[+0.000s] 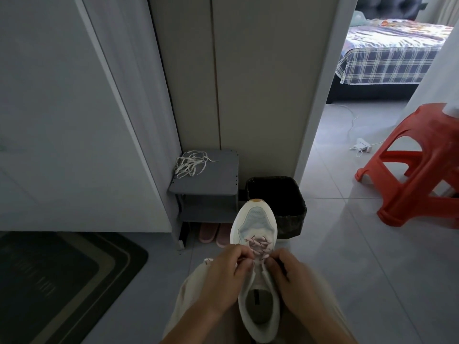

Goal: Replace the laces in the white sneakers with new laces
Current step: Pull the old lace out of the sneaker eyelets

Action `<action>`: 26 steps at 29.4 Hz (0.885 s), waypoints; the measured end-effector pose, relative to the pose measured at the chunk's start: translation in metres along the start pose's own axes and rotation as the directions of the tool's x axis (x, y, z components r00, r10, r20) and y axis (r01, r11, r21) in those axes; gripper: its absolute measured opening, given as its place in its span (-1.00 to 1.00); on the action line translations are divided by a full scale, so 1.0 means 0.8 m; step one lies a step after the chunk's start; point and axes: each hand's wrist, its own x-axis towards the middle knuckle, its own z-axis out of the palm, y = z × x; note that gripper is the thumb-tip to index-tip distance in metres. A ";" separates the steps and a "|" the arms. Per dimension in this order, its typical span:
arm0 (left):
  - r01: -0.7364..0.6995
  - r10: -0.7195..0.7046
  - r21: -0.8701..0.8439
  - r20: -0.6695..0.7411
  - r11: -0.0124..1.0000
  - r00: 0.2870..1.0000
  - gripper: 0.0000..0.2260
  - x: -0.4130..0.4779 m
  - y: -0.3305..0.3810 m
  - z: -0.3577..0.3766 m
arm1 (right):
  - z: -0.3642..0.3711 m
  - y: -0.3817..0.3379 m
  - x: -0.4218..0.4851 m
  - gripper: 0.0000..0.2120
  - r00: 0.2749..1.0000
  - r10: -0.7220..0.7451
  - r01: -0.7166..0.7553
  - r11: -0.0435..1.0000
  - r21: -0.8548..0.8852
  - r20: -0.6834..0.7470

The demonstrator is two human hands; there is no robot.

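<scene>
Here, in the head view, the sneaker lay on the person's lap, its toe pointing away toward the bin. The left hand and right hand, fingers curled, each pinched the pink lace beside the eyelets. White laces lay heaped on the rack.

Both bare forearms reach forward from the bottom edge and converge, with the backs of the hands turned up. The left hand curls its fingers inward, thumb and forefinger pinching the lace. The right hand mirrors it just opposite, fingers bent and fingertips pinched on the same lace. The hands are close together but apart.
</scene>
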 end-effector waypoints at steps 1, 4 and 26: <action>0.008 -0.008 -0.018 -0.005 1.000 1.000 -0.81 0.000 0.000 0.000 | -0.002 -0.004 -0.002 -0.90 1.000 -0.028 0.028 0.999 -0.025 0.003; 0.033 -0.033 -0.081 0.005 0.996 0.999 -0.84 0.000 0.002 -0.006 | -0.006 -0.009 -0.004 -0.77 0.997 -0.074 0.074 0.993 -0.095 0.006; -0.014 0.025 0.508 -0.016 0.861 1.000 -0.59 -0.006 0.022 -0.030 | 0.019 0.037 -0.003 -0.82 0.985 -0.134 0.132 0.991 -0.025 -0.107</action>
